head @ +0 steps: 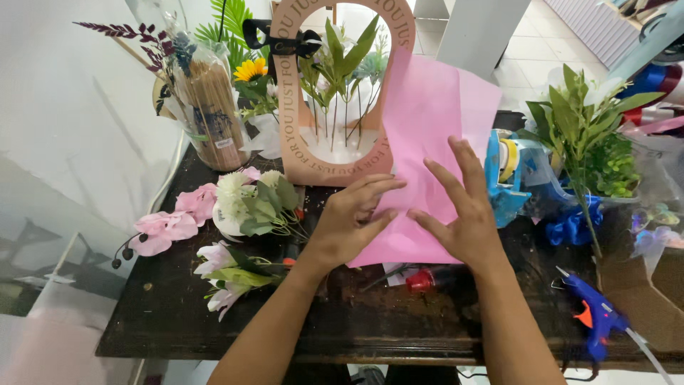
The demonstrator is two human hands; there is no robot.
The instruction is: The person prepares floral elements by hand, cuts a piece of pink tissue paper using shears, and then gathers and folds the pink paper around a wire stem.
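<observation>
Both palms down, fingers spread: left hand & right hand flat on pink paper.

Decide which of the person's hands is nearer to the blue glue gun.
Right. The right hand rests on the pink paper, up and left of the blue glue gun; the left hand lies farther left.

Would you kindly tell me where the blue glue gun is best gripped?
Probably by its handle: the glue gun lies flat near the table's front right edge, nozzle pointing up-left. Come from above with the right hand, nearest it; both hands now press the pink paper.
</observation>
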